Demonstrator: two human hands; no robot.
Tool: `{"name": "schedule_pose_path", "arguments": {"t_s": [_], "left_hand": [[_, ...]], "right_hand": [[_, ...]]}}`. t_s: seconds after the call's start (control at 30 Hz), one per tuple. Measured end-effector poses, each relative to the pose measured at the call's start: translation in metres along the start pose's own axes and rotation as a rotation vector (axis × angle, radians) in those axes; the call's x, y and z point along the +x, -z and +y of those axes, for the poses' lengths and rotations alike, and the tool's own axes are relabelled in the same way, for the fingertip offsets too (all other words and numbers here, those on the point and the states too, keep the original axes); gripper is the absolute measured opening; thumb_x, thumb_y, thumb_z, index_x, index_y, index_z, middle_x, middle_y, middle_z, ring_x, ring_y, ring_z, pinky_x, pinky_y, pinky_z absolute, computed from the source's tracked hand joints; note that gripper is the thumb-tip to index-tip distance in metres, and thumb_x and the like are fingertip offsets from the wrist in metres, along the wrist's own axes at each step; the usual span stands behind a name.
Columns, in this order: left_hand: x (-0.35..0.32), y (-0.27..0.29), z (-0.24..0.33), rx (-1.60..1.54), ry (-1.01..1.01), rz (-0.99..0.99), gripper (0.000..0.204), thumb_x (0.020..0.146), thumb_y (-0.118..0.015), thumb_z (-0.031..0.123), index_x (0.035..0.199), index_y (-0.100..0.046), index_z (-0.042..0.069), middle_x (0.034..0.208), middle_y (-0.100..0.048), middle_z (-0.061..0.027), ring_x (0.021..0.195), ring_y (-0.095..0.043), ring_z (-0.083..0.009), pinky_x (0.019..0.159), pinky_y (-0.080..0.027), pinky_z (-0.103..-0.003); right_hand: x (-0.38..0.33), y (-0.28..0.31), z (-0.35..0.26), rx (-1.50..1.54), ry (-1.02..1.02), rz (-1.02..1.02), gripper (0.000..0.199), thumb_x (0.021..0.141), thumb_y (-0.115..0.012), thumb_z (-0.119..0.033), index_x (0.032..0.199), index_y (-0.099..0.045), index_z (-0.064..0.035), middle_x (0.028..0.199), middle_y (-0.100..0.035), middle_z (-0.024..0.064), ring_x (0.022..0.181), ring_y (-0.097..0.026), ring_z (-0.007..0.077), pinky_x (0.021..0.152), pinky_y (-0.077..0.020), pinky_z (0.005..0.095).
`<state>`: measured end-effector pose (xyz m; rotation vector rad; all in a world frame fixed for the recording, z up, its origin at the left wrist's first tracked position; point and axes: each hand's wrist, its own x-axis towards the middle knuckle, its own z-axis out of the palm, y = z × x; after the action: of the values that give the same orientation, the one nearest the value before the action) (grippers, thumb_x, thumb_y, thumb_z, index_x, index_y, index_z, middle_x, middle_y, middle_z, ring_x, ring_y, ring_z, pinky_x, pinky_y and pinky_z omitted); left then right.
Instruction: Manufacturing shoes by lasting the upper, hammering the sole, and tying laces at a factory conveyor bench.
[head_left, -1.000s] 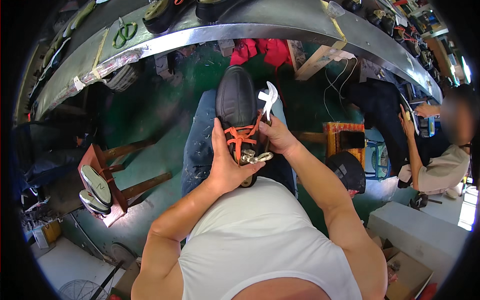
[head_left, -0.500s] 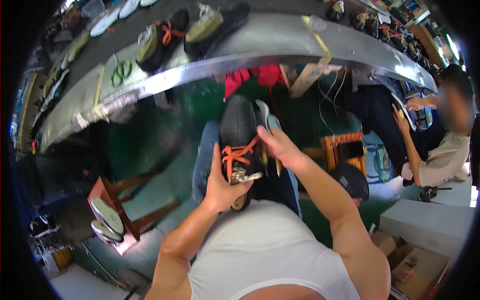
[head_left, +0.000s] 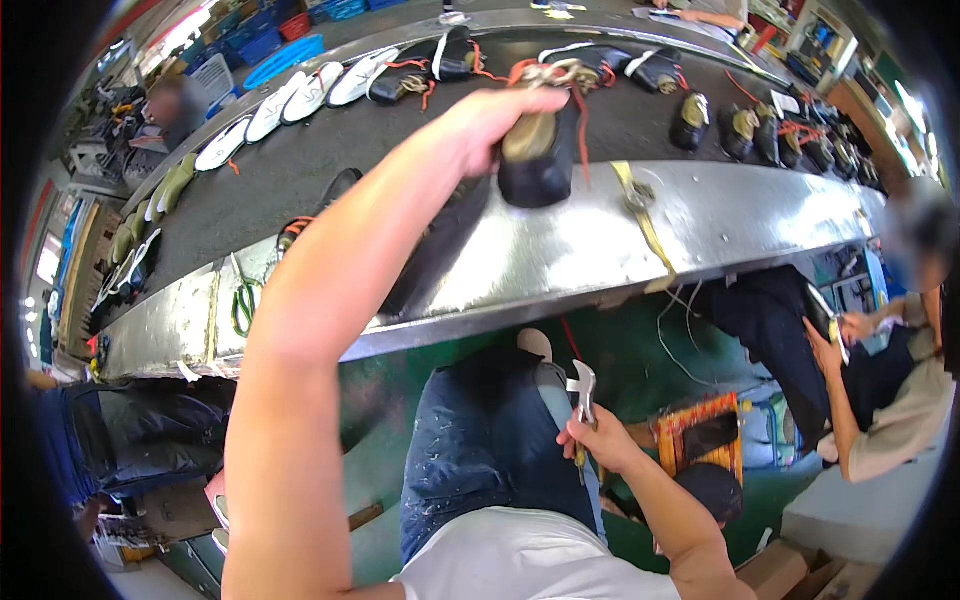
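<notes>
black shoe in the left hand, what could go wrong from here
1. The left hand grips the black shoe only by its top over the conveyor belt; it could slip and land crooked.
2. Its loose orange laces dangle and might snag on the belt's metal edge.
3. The right hand holds pliers close to the person's denim-clad leg; a careless move could jab it.

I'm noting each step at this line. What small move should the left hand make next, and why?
Probably lower the black shoe onto the dark belt and let go: the left hand holds it above the belt among other shoes, while the right hand keeps pliers at the lap.
</notes>
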<state>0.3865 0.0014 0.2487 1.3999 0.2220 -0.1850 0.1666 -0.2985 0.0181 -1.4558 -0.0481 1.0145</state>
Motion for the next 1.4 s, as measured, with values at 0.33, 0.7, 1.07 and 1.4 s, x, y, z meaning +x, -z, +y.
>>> {"name": "schedule_pose_path", "arguments": {"t_s": [0.33,0.7,1.07,1.4], "left_hand": [[0.184,0.015,-0.056,1.604,-0.100,0.217,0.088,0.084,-0.069,0.053,0.143,-0.041,-0.007,0.159,-0.022,-0.0200,0.136,-0.042,-0.0383,0.106,-0.042,-0.046],[0.196,0.245,-0.015,1.308,-0.185,0.305,0.053,0.084,-0.066,0.042,0.107,-0.070,-0.006,0.105,-0.069,-0.0244,0.099,-0.067,-0.0362,0.089,-0.052,-0.042],[0.261,0.361,-0.030,1.026,-0.031,0.881,0.093,0.085,-0.069,0.033,0.152,-0.016,-0.006,0.157,-0.022,-0.0275,0.144,-0.029,-0.0411,0.115,-0.033,-0.045],[0.233,0.304,-0.036,0.842,-0.176,0.174,0.054,0.086,-0.067,0.023,0.135,-0.055,0.001,0.125,-0.064,-0.0148,0.116,-0.059,-0.0224,0.098,-0.045,-0.033]], "right_hand": [[0.010,0.021,-0.084,-0.068,0.084,0.055,0.028,0.088,-0.070,-0.010,0.104,-0.049,-0.0008,0.089,-0.069,0.0104,0.079,-0.067,0.0130,0.072,-0.0540,0.0289],[0.058,0.029,-0.239,-0.502,0.180,0.049,0.031,0.084,-0.074,-0.019,0.101,-0.053,-0.0036,0.082,-0.060,0.0024,0.073,-0.057,0.0088,0.069,-0.0478,0.0280],[0.315,-0.014,-0.433,-0.256,0.203,-0.162,0.017,0.095,-0.062,-0.016,0.105,-0.057,-0.0032,0.087,-0.062,0.0046,0.074,-0.062,0.0121,0.063,-0.0547,0.0323],[0.568,0.043,-0.477,-0.066,0.133,0.081,0.019,0.092,-0.059,-0.012,0.108,-0.052,-0.0038,0.082,-0.058,0.0124,0.066,-0.061,0.0271,0.054,-0.0519,0.0435]]}}
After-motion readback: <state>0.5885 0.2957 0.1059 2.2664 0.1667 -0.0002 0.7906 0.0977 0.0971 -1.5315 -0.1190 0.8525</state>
